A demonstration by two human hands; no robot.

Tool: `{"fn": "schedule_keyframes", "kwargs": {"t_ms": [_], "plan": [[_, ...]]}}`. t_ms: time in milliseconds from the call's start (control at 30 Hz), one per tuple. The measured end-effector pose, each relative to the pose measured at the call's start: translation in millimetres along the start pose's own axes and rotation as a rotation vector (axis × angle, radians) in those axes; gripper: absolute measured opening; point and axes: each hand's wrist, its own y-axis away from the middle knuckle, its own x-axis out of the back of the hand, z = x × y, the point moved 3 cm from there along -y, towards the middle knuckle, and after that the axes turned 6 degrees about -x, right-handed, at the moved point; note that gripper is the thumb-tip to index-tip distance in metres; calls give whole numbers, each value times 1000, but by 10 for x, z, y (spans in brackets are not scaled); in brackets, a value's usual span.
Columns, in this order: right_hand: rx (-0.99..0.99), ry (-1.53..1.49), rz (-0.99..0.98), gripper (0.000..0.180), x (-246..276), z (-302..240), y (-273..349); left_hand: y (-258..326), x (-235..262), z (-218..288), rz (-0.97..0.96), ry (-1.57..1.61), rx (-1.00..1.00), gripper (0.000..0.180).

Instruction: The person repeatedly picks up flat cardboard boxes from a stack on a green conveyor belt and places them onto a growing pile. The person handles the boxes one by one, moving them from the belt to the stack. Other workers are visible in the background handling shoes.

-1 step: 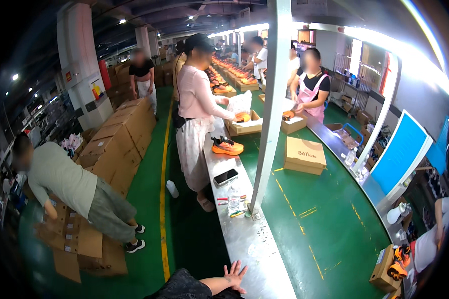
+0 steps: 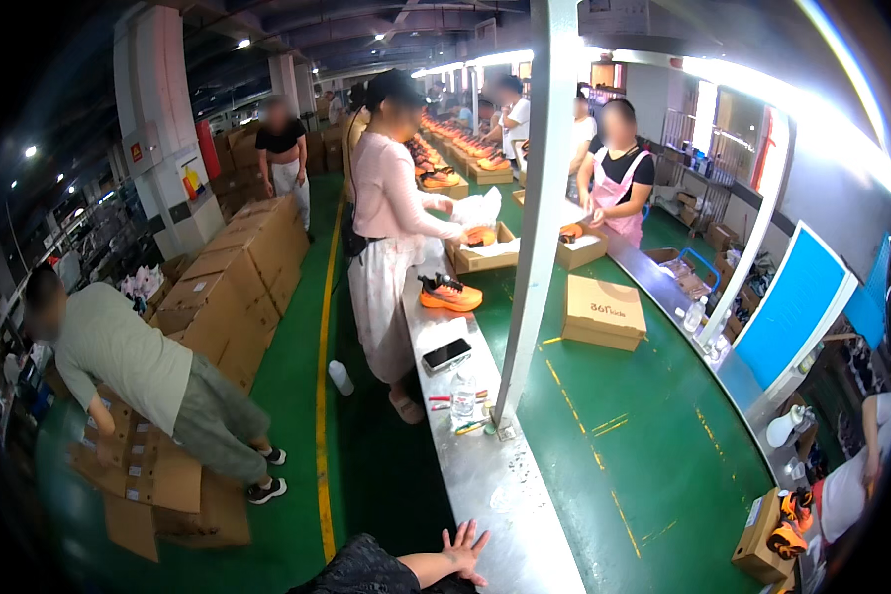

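Observation:
My left hand (image 2: pixel 462 552) rests on the near end of the metal ledge (image 2: pixel 500 495), its fingers spread and nothing held. A dark sleeve (image 2: pixel 358 566) covers part of that arm. My right hand is out of the picture. Farther up the ledge from my hand are a clear plastic bottle (image 2: pixel 463 396), a few pens (image 2: pixel 471 427) and a dark-screened phone (image 2: pixel 447 353). Beyond them sits an orange and black sports shoe (image 2: pixel 450 293). A closed brown shoebox (image 2: pixel 604 312) lies on the green conveyor belt (image 2: pixel 643 445).
A white post (image 2: pixel 537 218) rises from the ledge. Across the belt, an apron-wearing worker (image 2: pixel 619 183) handles a box; another in pink (image 2: pixel 391 188) packs an orange shoe. At left, a person (image 2: pixel 139 337) bends over an open carton (image 2: pixel 148 465). Orange shoes (image 2: pixel 792 523) top a box at right.
The whole view has shifted very slightly. My left hand stays spread on the ledge, and the things on it have not visibly moved.

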Motion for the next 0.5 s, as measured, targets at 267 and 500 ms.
{"fn": "schedule_keyframes", "kwargs": {"t_ms": [267, 500], "plan": [[-39, -100, 8, 104, 57, -108, -96, -490, -424, -153, 925, -465, -41, 147], [-40, -18, -101, 105, -15, 143, 231, -362, -660, -211, 185, -174, 38, 139]]}}
